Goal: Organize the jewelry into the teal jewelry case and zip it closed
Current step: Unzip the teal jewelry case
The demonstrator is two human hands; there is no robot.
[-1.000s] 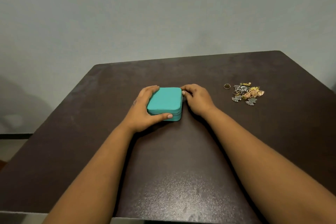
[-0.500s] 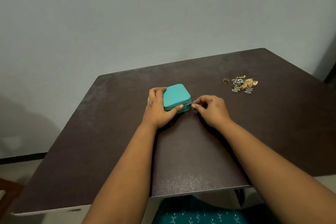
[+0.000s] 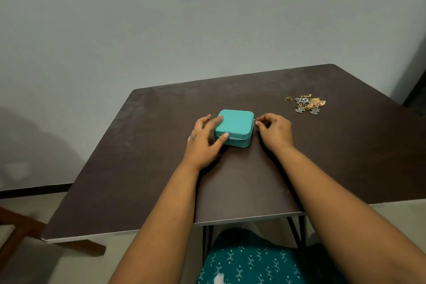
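Teal case [image 3: 235,127] sits shut near the middle of the dark counter [image 3: 138,168], lid down, zipper line showing along the near side. Left hand [image 3: 204,142] braces the case's left end: fingers spread and fairly straight, thumb tip against the near corner, one fingertip on the lid edge. It steadies, it does not grip. Right hand [image 3: 274,131] is at the case's right side, thumb and forefinger pinched together on what looks like the small zipper pull [image 3: 255,120]; the pull itself is too small to make out well.

Step in hand, by my reading: unzipping, before any jewelry goes in. To do it well: keep the left hand pressing the case down so it cannot slide or turn, draw the pull along the seam and not away from it, slow at the rounded corners.

Count: one case. One pile of jewelry [image 3: 309,105], far right of the counter, well apart from the case. One gold ring [image 3: 288,99] lies just left of the pile. Pieces within the pile, silver and gold, are tangled; number cannot be told.
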